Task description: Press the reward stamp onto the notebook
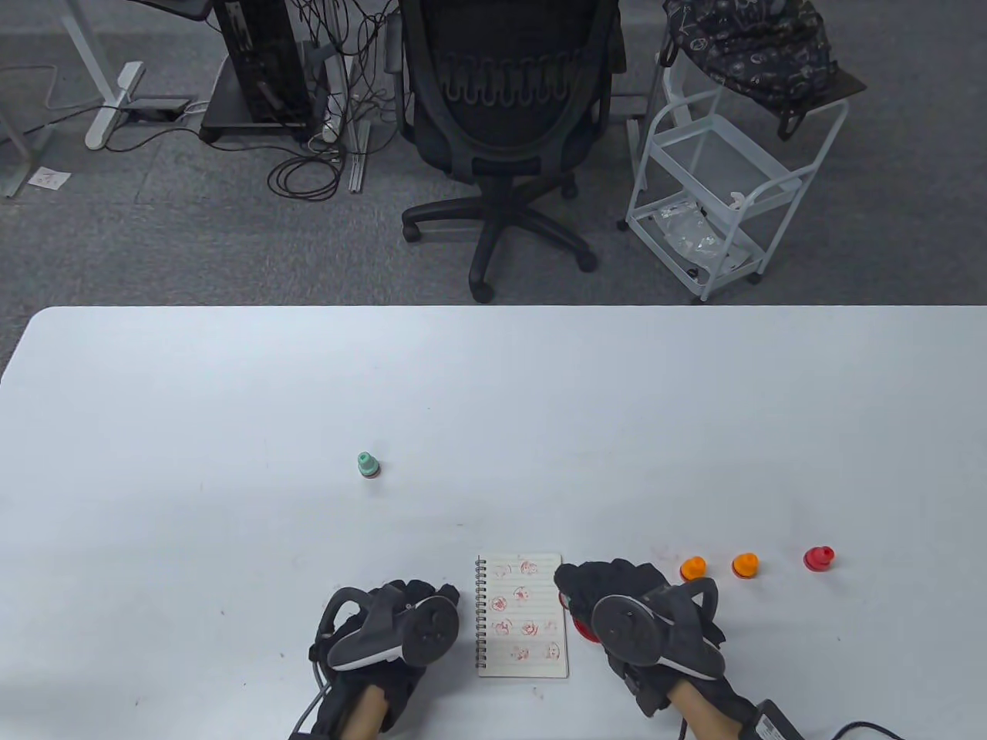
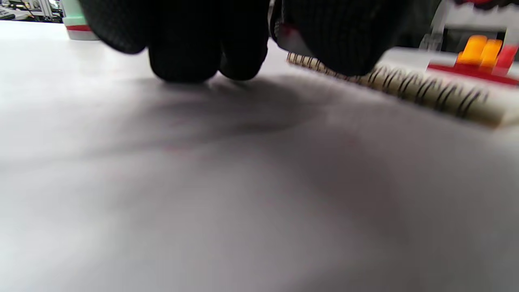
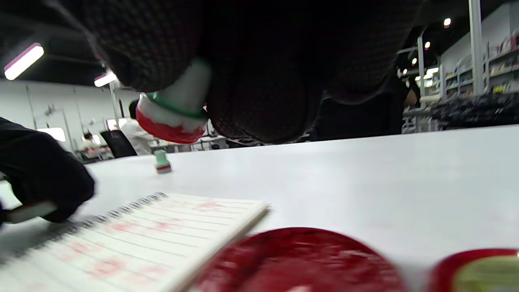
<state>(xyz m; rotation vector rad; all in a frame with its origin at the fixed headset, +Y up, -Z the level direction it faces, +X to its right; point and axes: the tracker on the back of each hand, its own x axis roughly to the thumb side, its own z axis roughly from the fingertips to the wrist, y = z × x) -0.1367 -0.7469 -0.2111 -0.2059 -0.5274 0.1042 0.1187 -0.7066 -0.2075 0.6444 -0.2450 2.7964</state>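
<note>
Nearest, the red round ink pad [image 3: 300, 259] lies open on the white table [image 1: 231, 401], just right of the notebook, mostly hidden under the right hand in the table view. A second red piece with a pale centre [image 3: 478, 269], possibly its lid, sits just right of it.

The small spiral-bound lined notebook [image 1: 523, 614] lies flat between the two hands, binding to the left, its open page already carrying several red impressions.

The right hand [image 1: 617, 609] hovers over the notebook's right edge and the ink pad. Its fingers pinch a small reward stamp with a white body, green band and red-inked face [image 3: 172, 117]; the stamp is held clear of both pad and paper, face tilted downward.

The left hand [image 1: 401, 624] rests on the table just left of the spiral binding, fingertips curled down. It appears to hold nothing, though I cannot tell whether it touches the notebook.

Farther right stand two orange stamps [image 1: 692, 568] [image 1: 745, 565] and a red stamp [image 1: 819, 558], in a row. Well apart, far left, a green stamp [image 1: 368, 465] stands alone.

Judgement: the stamp looks inked and is being carried to the page. The next move calls for shifting left over a blank patch, levelling the face, and pressing straight down while the left hand steadies the notebook.
</note>
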